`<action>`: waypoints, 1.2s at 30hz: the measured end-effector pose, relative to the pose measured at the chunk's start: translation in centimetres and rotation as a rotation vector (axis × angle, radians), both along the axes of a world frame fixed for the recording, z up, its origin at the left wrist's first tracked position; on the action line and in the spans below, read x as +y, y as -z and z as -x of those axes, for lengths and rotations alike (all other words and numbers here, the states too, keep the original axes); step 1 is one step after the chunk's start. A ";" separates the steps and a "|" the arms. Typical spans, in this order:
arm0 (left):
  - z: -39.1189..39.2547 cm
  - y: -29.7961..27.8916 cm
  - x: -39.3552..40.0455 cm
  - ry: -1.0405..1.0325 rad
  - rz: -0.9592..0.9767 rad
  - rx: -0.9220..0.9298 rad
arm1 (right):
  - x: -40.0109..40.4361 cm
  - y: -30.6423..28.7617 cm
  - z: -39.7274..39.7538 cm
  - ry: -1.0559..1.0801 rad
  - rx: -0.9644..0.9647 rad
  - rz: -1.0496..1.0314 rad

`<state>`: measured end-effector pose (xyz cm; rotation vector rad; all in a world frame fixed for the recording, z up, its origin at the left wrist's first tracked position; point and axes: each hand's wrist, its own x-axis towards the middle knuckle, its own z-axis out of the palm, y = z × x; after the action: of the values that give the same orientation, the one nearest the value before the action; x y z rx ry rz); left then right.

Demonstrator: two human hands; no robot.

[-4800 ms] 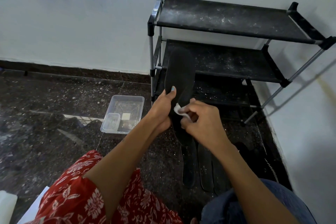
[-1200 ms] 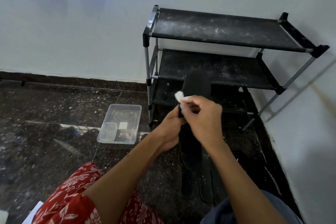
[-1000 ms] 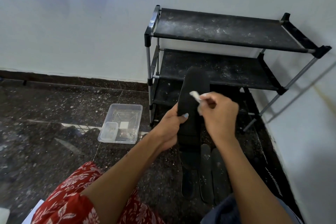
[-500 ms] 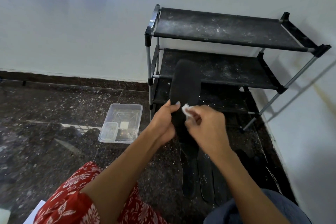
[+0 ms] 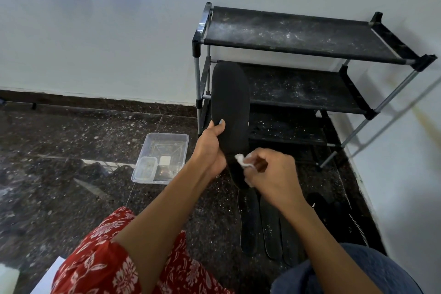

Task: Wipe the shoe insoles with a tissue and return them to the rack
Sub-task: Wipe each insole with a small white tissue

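black insole (image 5: 230, 107) stands upright in front of the rack (image 5: 310, 38), gripped by the left hand (image 5: 211, 148); right hand (image 5: 272, 175) fingers pinch the tissue (image 5: 242, 160) against it. three insoles (image 5: 267, 224) lie on the floor before the rack, none returned yet.

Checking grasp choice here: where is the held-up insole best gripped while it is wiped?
Probably at its narrow middle, from its left edge, as the left hand does: the insole stands upright, so the broad face stays free for the tissue in the right hand.
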<state>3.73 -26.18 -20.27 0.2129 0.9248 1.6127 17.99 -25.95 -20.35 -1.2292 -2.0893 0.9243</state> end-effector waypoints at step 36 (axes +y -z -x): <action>-1.9 33.6 -4.4 0.195 1.109 0.530 | -2.2 31.7 2.2 0.411 -0.244 1.014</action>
<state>5.67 -30.53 -53.89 -0.0619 1.9941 0.6794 15.80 -28.17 -52.02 -2.2406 -1.3753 1.7673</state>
